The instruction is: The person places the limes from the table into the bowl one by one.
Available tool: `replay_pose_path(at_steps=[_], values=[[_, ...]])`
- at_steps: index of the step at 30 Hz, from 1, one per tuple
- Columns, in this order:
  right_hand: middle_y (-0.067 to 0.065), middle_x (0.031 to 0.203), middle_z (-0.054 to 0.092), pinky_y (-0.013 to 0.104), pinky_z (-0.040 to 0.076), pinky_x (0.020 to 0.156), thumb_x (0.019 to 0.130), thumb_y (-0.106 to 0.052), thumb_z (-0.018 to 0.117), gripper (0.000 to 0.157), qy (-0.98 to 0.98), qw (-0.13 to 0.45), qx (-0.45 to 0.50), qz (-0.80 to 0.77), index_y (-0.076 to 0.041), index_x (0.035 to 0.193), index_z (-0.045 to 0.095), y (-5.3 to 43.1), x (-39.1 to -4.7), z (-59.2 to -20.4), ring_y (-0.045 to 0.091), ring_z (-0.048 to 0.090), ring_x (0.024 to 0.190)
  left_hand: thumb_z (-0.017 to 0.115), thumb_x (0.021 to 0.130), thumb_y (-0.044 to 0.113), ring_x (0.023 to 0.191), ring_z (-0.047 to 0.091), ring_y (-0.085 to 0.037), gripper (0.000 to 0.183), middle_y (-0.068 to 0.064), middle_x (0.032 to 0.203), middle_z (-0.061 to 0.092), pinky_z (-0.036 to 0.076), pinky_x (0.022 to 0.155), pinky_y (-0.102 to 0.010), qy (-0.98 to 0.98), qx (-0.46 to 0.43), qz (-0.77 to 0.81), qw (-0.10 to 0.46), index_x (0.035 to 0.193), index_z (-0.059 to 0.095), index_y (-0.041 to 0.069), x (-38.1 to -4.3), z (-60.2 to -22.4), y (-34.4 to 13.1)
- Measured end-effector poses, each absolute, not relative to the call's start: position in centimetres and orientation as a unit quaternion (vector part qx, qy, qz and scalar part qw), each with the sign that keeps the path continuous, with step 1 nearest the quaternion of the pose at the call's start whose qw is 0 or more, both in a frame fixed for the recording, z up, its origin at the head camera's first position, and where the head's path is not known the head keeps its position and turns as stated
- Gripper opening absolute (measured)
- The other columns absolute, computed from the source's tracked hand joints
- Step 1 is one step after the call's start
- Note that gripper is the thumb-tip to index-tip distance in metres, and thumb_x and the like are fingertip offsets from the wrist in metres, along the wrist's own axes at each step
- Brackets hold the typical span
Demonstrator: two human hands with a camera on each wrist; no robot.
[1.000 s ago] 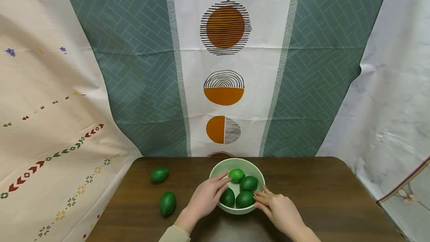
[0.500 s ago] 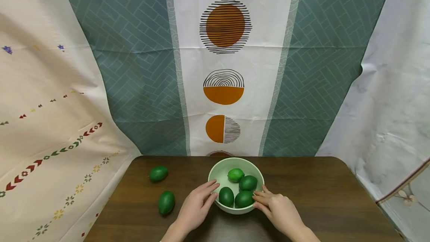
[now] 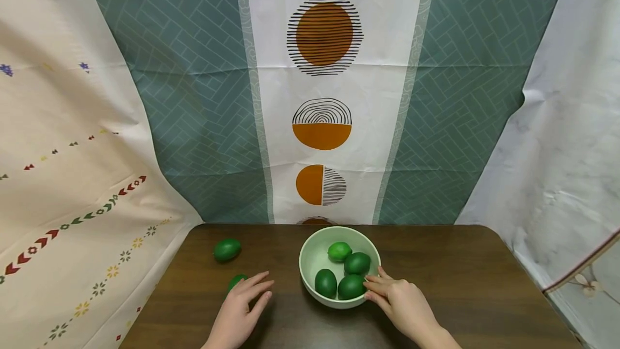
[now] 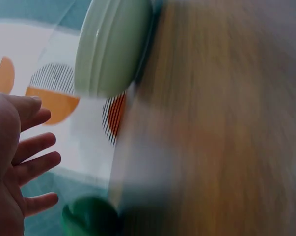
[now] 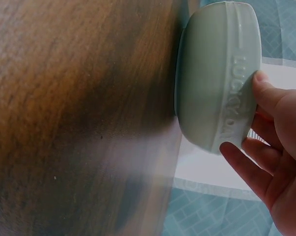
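A pale green bowl [image 3: 315, 255] stands on the table, also seen side-on as a bowl [image 5: 206, 73] with raised lettering in the right wrist view. Inside it lie one bright green lime [image 3: 339, 251] and three darker egg-shaped green fruits [image 3: 325, 283]. My right hand [image 3: 399, 300] holds the bowl's right rim, its thumb and fingers at the edge. To the left of the bowl, my left hand [image 3: 242, 306] hovers with fingers spread and nothing in them. It partly hides a dark green fruit [image 3: 237, 281]; the left wrist view shows a green fruit [image 4: 91, 216] below the fingers.
Another dark green fruit [image 3: 226, 250] lies farther back on the left of the brown wooden table [image 3: 445, 263]. A patterned cloth [image 3: 203, 123] hangs behind the table's back edge. Pale cloths hang along the left and right sides.
My left hand has left the bowl and moved left, to over the nearer loose fruit. My right hand stays on the bowl's rim. The fruits in the bowl have not moved.
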State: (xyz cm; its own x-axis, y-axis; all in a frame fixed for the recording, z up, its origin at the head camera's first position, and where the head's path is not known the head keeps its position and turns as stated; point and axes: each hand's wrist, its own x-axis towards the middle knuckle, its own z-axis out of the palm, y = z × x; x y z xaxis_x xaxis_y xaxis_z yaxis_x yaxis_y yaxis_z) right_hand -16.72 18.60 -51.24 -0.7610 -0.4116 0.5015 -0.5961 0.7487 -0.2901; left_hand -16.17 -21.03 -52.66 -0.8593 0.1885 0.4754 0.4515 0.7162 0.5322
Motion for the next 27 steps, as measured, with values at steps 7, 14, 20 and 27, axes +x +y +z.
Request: replay_pose_path(at_steps=[7, 14, 20, 27], values=[[-0.001, 0.123, 0.079, 0.049, 0.065, 0.081, 0.096, -0.036, 0.08, 0.031, -0.912, 0.211, 0.273, 0.223, -0.017, 0.12, 0.085, 18.6, -16.6, -51.3, 0.031, 0.072, 0.12, 0.087, 0.091, 0.01, 0.124, 0.069, -0.038, 0.035, -0.007, 0.139, 0.071, 0.047, 0.101, -0.077, -0.917, -0.149, -0.312, 0.201, 0.126, 0.081, 0.012, -15.3, -52.8, -24.3], [-0.002, 0.123, 0.078, 0.05, 0.065, 0.082, 0.097, -0.037, 0.079, 0.031, -0.913, 0.208, 0.272, 0.223, -0.018, 0.121, 0.085, 18.6, -16.7, -51.3, 0.03, 0.072, 0.121, 0.091, 0.086, 0.011, 0.118, 0.072, -0.039, 0.047, -0.014, 0.139, 0.07, 0.042, 0.094, -0.087, -0.918, -0.146, -0.292, 0.227, 0.132, 0.077, 0.009, -15.3, -53.6, -26.7], [-0.001, 0.124, 0.078, 0.05, 0.065, 0.083, 0.097, -0.037, 0.079, 0.031, -0.914, 0.204, 0.269, 0.225, -0.017, 0.121, 0.085, 18.6, -16.7, -51.1, 0.031, 0.072, 0.121, 0.091, 0.088, 0.02, 0.126, 0.066, -0.045, 0.056, -0.019, 0.146, 0.064, 0.036, 0.096, -0.09, -0.931, -0.128, -0.278, 0.199, 0.14, 0.072, 0.01, -15.4, -53.9, -27.6], [0.0, 0.124, 0.078, 0.051, 0.065, 0.083, 0.097, -0.037, 0.078, 0.033, -0.916, 0.198, 0.269, 0.222, -0.017, 0.122, 0.084, 18.5, -16.7, -51.1, 0.031, 0.071, 0.122, 0.09, 0.089, 0.03, 0.137, 0.053, -0.053, 0.08, -0.027, 0.159, 0.05, 0.031, 0.098, -0.093, -0.947, -0.109, -0.271, 0.132, 0.157, 0.056, 0.009, -15.5, -53.9, -28.0]])
